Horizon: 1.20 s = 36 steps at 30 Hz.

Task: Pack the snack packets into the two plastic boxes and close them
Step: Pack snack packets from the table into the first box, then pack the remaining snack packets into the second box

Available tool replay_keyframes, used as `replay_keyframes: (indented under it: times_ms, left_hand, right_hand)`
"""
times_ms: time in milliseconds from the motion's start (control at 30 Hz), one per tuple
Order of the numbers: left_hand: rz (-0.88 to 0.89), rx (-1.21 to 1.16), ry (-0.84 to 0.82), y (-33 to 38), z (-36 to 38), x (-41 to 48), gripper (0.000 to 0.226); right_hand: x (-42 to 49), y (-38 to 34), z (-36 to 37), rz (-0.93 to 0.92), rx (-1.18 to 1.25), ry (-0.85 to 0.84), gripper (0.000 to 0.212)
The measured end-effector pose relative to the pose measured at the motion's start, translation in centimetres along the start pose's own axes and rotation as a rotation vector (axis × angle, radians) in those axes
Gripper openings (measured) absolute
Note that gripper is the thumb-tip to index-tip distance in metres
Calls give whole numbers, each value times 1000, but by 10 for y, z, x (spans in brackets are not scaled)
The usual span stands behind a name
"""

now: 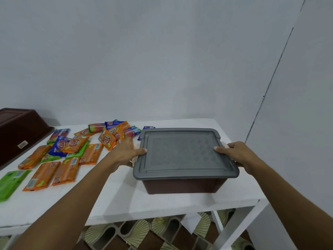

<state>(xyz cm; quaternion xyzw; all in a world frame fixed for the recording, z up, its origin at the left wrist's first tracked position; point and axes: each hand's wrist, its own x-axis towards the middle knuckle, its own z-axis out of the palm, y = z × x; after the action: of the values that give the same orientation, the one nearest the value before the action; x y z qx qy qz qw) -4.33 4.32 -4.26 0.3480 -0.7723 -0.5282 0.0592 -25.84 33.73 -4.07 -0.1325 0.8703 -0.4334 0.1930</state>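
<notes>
The left hand [126, 152] grips the left short end of the box [183, 184], thumb laid on top of the grey lid [183, 152] and fingers curled under the rim. The right hand [234, 154] grips the opposite short end in the same manner, thumb on the lid edge. Both hands are clenched on the box; neither is free.

The box stands on the white bench [126, 201], toward its right end and near its front edge. The lid lies flat and appears seated all round; whether its end latches are locked cannot be told, as the hands cover them. The long axis of the box runs left to right, directly between the two hands.

The snack packets [72, 147] lie scattered to the left of the box, well apart from its right end and just beyond the left hand. None is visibly packed; the box contents are hidden.

The second box [19, 130], dark brown, sits at the far left of the box, past the packets, apparently upturned.

Assessment: the left hand is nearer the packets. The lid must come off before any packet goes in.
</notes>
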Motion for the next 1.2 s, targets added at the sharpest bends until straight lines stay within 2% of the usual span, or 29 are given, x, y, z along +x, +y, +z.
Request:
replay_keyframes:
  times_ms: [100, 167, 233, 300, 400, 533, 667, 767, 867, 1000, 1200]
  left_hand:
    - [-12, 112, 117, -1, 3, 0, 50]
    - [88, 351, 221, 4, 6, -5, 44]
    - [231, 708, 349, 9, 14, -12, 40]
    - [340, 854, 410, 9, 25, -15, 37]
    - [373, 788, 411, 4, 28, -11, 38]
    - [373, 478, 400, -6, 27, -14, 32]
    - [305, 244, 332, -9, 33, -23, 45]
    - [299, 224, 199, -17, 39, -37, 73]
    - [297, 199, 142, -22, 45, -45, 95]
    - [267, 285, 242, -13, 54, -36, 86]
    - [281, 347, 221, 6, 67, -17, 81]
  right_hand:
    - [-10, -10, 5, -96, -387, 161, 47]
    - [-20, -14, 11, -157, -571, 250, 45]
    - [-30, -13, 17, -215, -628, 278, 45]
    - [-32, -8, 20, -260, -614, 262, 50]
    - [-33, -6, 18, -283, -498, 240, 52]
    - [-33, 0, 16, -283, -254, 204, 48]
    - [-34, 12, 21, -238, -62, 121, 56]
    - [-40, 19, 28, -396, -267, 164, 61]
    - [-40, 21, 31, -504, -345, 176, 50]
    - [-25, 25, 31, -521, -351, 231, 37]
    - [1, 17, 14, -484, -484, 286, 32]
